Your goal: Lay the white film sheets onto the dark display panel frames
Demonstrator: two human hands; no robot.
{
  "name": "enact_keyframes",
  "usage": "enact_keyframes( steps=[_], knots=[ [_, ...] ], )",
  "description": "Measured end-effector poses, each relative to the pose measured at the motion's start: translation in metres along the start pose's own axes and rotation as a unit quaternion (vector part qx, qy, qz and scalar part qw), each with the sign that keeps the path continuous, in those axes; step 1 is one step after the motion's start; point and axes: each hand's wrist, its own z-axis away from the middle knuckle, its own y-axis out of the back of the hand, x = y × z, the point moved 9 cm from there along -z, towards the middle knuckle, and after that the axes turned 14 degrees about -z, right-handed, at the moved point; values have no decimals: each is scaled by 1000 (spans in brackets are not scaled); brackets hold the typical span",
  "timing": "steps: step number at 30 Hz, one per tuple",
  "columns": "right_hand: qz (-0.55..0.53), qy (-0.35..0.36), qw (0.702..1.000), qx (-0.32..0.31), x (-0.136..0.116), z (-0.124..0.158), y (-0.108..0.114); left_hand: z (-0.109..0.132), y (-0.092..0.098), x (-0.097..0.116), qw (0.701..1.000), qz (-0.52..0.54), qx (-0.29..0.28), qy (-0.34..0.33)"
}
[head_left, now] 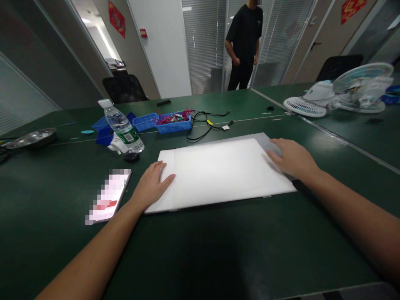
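A flat white rectangular panel (pixel 215 173) lies on the green tabletop in front of me. Along its back and right sides shows a grey strip (pixel 265 143), perhaps a second layer under the white one. My left hand (pixel 153 183) rests on the panel's left end, thumb on the white face and fingers spread towards the far corner. At the right end is my right hand (pixel 290 157), slightly blurred, its thumb apart from the fingers and touching the panel's edge. A lit phone (pixel 111 196) lies left of my left hand.
Beyond the panel are a water bottle (pixel 123 127), a black mouse-like object (pixel 131 157), blue trays (pixel 175 128) with red wires, and a black cable (pixel 200 135). White fan parts (pixel 312 102) stand back right. A person (pixel 245 39) stands behind the table.
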Motion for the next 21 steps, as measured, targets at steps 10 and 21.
enact_keyframes(
  steps=[10, 21],
  knots=[
    [17, -132, 991, -7, 47, -9, 2, 3, 0, 3, 998, -51, -14, 40],
    [-62, -110, 992, -5, 48, -13, -11, 3, 2, 3, 999, -19, -13, 35]
  ],
)
